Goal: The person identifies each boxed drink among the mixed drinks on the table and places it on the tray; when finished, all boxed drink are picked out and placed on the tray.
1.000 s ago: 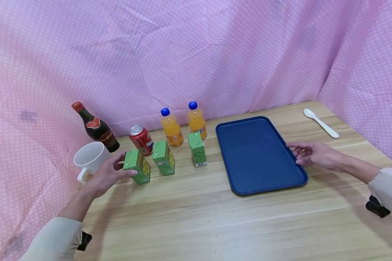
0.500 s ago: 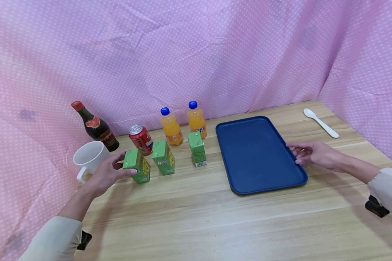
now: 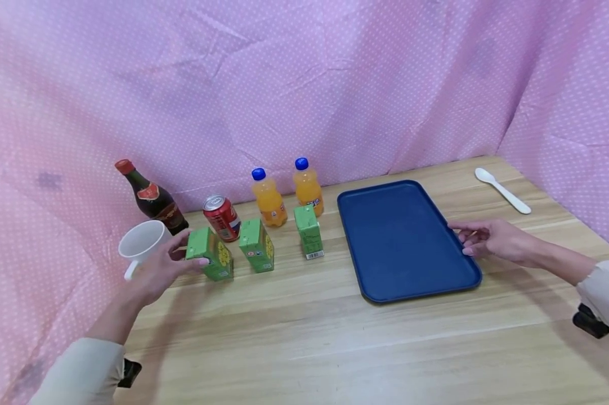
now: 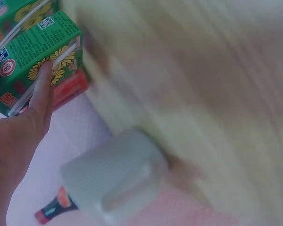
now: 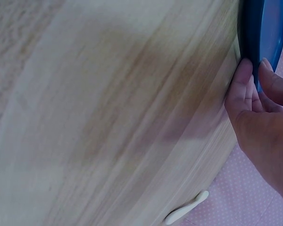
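In the head view my left hand [image 3: 157, 269] grips a green drink carton [image 3: 209, 254], thumb on the near side and fingers on the far side. The carton leans slightly left; whether its base touches the table cannot be told. In the left wrist view the same carton [image 4: 42, 59] shows yellow flowers and a straw along its side. My right hand [image 3: 497, 243] pinches the right rim of a dark blue tray [image 3: 406, 242]. Up close in the right wrist view, the thumb lies over the edge of the tray [image 5: 269, 35] and the fingers are at its outer side.
Two more green cartons [image 3: 256, 245] [image 3: 309, 232] stand right of the held one. Behind are a red can [image 3: 222, 219], two orange soda bottles [image 3: 269, 202] [image 3: 308, 188] and a dark bottle [image 3: 152, 197]. A white mug [image 3: 141, 242] stands behind my left wrist; a white spoon [image 3: 503, 191] lies far right.
The carton in my left hand has tilted and shifted slightly left, along with the hand. The view has moved a little; my right hand and the tray stay together as before.
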### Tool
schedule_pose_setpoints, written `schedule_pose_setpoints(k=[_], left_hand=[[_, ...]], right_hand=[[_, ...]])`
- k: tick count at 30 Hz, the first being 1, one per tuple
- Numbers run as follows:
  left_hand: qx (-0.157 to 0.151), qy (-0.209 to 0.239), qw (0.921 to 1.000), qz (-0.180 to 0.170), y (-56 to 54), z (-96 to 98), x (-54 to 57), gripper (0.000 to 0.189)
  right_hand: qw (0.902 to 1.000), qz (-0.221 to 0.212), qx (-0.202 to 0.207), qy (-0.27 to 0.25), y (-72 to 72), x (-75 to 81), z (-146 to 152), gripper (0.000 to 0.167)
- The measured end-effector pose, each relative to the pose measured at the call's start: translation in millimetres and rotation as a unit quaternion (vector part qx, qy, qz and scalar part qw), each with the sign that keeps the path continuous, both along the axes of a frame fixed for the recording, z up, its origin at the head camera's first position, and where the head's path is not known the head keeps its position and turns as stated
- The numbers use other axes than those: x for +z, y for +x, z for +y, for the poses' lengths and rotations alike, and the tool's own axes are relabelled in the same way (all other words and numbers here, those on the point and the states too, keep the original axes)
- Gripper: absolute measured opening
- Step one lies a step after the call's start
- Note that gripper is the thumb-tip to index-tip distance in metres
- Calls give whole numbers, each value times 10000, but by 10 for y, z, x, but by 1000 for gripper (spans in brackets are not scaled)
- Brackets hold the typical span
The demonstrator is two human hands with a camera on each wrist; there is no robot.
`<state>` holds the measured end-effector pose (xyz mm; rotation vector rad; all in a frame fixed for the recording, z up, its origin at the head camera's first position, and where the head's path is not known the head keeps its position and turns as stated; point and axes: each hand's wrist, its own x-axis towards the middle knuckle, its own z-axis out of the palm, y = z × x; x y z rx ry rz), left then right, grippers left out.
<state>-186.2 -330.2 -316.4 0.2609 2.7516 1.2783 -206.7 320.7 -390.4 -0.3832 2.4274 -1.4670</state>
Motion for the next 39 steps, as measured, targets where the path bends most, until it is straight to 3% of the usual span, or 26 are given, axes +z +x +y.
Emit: schedule_pose_setpoints(k=[4,11,17,22,26,31,39], left_hand=[[44,-194,9990,401,3,-40,223,68],[116,-273,9989,350,-1,24,687,63],[106,32,9996,275,-57,241,962,63],[202,-159,9992,294,-124,489,1154,72],[242,261,9993,103,-198,750,1243,77],[196,991,9949,22,-288,1092,1246,76],[146,1186,9928,73,-415,1604,1211,67]], right_hand=[[9999,-74,63,-37,-2,14,-1,70],[10000,10,27,13,11,18,-4,69],[10000,-19,2,52,21,17,9,70],[10000,15,-12,90,12,18,5,70],[9998,-4,-45,191,10,28,-8,69],[9997,-9,-13,240,-3,42,-24,67],[9997,-78,-43,240,11,45,-8,68]])
